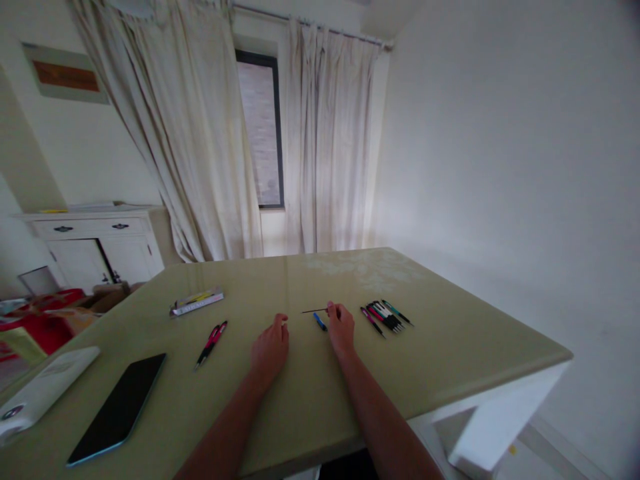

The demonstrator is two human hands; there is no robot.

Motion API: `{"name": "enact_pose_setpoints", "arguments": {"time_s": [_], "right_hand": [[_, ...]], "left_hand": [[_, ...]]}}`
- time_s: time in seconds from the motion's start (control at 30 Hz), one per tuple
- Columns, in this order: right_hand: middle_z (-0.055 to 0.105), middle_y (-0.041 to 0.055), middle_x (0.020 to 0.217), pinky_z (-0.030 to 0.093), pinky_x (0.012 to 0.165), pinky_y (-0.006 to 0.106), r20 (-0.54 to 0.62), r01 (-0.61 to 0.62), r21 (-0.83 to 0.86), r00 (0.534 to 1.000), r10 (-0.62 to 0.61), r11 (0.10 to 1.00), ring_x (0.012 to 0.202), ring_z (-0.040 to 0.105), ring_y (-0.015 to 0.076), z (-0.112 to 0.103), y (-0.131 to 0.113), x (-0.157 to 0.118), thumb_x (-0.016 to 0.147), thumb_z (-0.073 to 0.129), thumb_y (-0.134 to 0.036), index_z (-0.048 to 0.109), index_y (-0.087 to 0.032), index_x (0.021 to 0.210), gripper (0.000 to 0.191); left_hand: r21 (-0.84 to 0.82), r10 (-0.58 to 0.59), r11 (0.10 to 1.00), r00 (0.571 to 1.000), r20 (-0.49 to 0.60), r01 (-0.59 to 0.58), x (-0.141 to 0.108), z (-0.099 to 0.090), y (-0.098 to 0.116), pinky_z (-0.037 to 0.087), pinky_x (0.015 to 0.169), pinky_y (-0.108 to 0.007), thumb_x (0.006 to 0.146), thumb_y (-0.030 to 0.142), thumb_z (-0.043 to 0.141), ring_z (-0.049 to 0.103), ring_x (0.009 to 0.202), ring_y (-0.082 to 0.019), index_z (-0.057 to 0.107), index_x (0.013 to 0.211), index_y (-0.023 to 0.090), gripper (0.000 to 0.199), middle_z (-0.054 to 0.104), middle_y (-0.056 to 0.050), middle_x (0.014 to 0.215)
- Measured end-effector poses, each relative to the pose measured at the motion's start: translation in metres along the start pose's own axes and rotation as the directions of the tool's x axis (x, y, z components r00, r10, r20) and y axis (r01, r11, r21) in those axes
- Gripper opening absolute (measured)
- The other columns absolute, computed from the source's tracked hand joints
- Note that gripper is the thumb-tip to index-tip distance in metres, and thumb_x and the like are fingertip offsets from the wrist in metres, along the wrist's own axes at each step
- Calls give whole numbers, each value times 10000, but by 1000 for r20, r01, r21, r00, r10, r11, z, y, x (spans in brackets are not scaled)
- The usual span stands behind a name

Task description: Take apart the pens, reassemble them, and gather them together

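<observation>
Near the middle of the desk, a thin dark pen refill is held by its right end in the right hand, whose grip is narrowed to a pinch, apparently so that the length is left free. On its near side a short blue pen part is laid, perhaps for easy reach. Farther right, pens are bunched, seemingly for order. The left hand is loosely curled; whether anything is held there cannot be told. The refill's pinched end is hidden.
</observation>
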State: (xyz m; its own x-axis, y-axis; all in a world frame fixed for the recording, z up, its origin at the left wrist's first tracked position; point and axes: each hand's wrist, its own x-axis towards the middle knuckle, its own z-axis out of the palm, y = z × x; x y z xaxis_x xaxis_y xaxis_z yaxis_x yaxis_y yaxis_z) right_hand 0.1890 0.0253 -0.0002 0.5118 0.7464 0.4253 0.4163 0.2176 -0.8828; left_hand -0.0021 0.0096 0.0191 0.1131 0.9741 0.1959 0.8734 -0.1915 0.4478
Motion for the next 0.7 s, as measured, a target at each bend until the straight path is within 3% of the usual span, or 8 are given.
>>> {"name": "enact_pose_setpoints", "arguments": {"time_s": [0.1, 0.17, 0.37, 0.53, 0.63, 0.7], "right_hand": [[695, 74, 720, 391, 649, 299, -1, 10, 22, 1000, -10, 1000, 696, 624, 225, 1, 0, 0, 933, 442, -538, 633, -200, 704, 451], [696, 76, 715, 392, 641, 299, -15, 14, 32, 1000, -13, 999, 688, 623, 224, 1, 0, 0, 931, 454, -531, 634, -202, 701, 440], [678, 78, 673, 387, 617, 299, -39, 5, 34, 999, -4, 999, 648, 607, 220, 1, -3, 0, 928, 453, -522, 627, -200, 671, 448], [673, 72, 670, 382, 617, 295, -32, 3, 39, 999, -1, 999, 647, 597, 214, 0, -3, 1, 920, 454, -534, 625, -197, 679, 448], [667, 71, 665, 372, 611, 294, -30, -10, 37, 999, 11, 999, 638, 583, 208, 0, -3, 1, 916, 449, -534, 613, -197, 667, 450], [668, 73, 674, 370, 615, 291, -20, -13, 43, 1000, 14, 999, 645, 584, 207, -1, -4, 1, 917, 445, -532, 610, -196, 673, 447]], "left_hand": [[303, 84, 944, 983, 162, -130, 8, -6, 4, 509, 747, -397, 984, 189, 300, 707, 933, -312, 607, 1129, 160, 341, 726, -187, 1009], [404, 134, 885, 958, 255, -232, 16, -10, 5, 513, 757, -425, 960, 133, 310, 702, 962, -346, 638, 1097, 125, 356, 719, -227, 1017], [400, 279, 812, 884, 375, -425, 33, -16, 2, 450, 940, -494, 932, 158, 449, 677, 1033, -341, 691, 1042, 155, 266, 730, -204, 1006], [409, 321, 747, 823, 469, -525, 32, -24, -1, 480, 892, -495, 945, 209, 437, 691, 1001, -355, 644, 1175, 150, 314, 730, -217, 1011], [399, 294, 766, 827, 480, -504, 28, -29, -4, 503, 851, -485, 947, 260, 434, 679, 1031, -373, 575, 1293, 158, 387, 715, -222, 1086], [371, 245, 827, 864, 439, -423, 26, -29, -8, 508, 847, -472, 940, 300, 450, 671, 1050, -375, 550, 1326, 174, 419, 711, -210, 1112]]}}
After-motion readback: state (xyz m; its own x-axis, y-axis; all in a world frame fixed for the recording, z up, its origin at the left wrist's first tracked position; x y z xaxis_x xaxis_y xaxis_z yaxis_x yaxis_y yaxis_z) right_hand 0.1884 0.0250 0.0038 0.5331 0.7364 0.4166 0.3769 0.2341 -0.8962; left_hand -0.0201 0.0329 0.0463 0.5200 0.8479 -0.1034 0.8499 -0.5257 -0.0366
